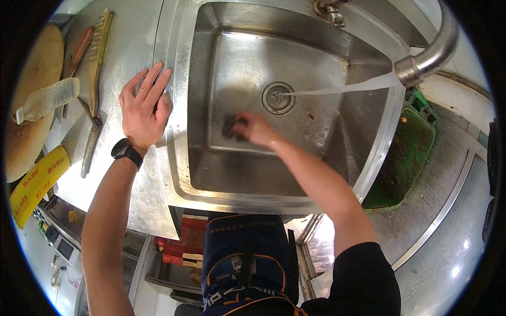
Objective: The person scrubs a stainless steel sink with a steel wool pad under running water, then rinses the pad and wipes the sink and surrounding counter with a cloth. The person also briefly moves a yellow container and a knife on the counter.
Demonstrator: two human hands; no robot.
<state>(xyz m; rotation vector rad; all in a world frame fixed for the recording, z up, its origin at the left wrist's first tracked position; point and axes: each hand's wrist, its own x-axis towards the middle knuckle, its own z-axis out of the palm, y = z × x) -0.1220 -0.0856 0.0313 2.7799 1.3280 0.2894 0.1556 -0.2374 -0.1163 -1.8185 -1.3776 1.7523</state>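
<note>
My right hand [255, 128] is blurred by motion over the floor of a stainless steel sink [253, 199], closed on a dark scouring pad [233, 127]. My left hand [145, 104], with a black watch on the wrist, lies flat on the metal counter just left of the sink, fingers apart and holding nothing. Water [344, 90] streams from a metal faucet [411, 71] toward the round drain [278, 98]. A small brown scrap [311, 117] lies on the sink floor right of the drain.
A wire brush [97, 59], a knife-like tool with a red handle [82, 45], a metal-handled tool [91, 146], a plastic bottle [49, 99], a round wooden board [35, 71] and a yellow wrap box [39, 181] lie left. A green bin [415, 158] stands right of the sink.
</note>
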